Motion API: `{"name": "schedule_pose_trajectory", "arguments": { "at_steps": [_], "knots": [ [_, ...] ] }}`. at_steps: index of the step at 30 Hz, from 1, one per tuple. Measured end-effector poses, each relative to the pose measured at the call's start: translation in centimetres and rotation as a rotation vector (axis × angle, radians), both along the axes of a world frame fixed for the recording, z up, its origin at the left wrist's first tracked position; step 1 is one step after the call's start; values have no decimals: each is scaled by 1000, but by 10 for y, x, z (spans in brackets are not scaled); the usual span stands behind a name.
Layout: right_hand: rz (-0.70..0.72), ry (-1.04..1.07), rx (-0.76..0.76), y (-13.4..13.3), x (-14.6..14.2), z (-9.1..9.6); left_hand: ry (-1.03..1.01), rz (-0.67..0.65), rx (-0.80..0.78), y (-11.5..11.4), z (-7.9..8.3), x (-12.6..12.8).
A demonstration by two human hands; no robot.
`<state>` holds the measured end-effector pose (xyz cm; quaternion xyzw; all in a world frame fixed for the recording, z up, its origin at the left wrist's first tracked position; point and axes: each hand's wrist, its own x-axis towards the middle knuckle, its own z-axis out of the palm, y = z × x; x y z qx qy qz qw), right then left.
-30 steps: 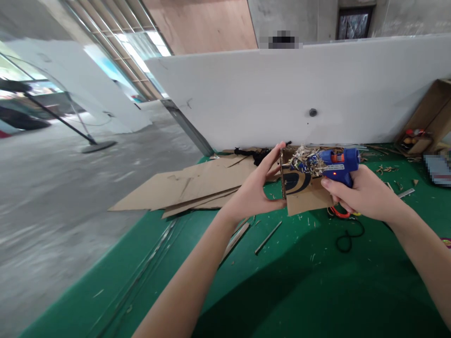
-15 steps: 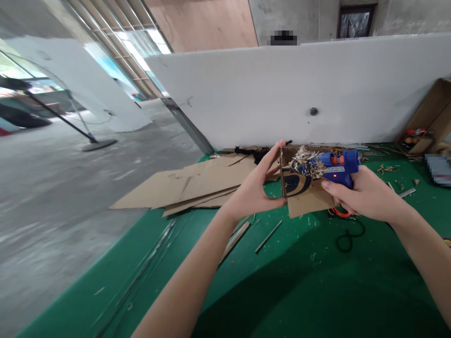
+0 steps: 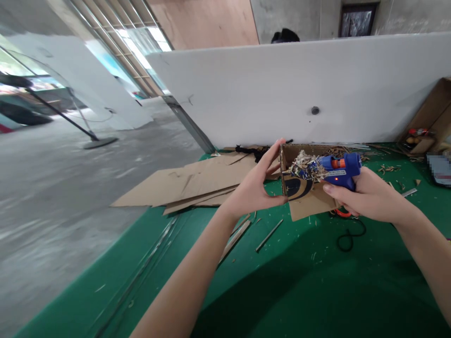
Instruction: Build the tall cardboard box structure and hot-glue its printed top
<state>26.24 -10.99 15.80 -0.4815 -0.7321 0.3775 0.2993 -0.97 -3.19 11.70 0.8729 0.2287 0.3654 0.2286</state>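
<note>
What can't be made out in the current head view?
Head view, all four:
Glue gun: handle mostly covered by the right hand.
Left hand: some fingertips hidden behind the cardboard box.
Orange loop: partly hidden by the right hand.
Pixelated object: blurred, cut off by right edge.

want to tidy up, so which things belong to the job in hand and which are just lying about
In use:
blue glue gun, right hand
cardboard box, left hand

Apparently just lying about:
flat cardboard sheets
thin strip
curled scraps
</note>
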Motion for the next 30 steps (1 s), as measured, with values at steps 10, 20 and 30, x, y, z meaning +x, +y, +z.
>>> {"name": "schedule_pose_trajectory", "arguments": {
  "at_steps": [10,20,30],
  "knots": [
    [65,-23,22,-1,0,2,-19,-3,-11,1,-1,0],
    [-5,-11,-2,-2,1,2,-15,0,8,0,1,1],
    [23,-41,37,-1,1,1,-25,7,26,2,-4,-1]
  ]
}}
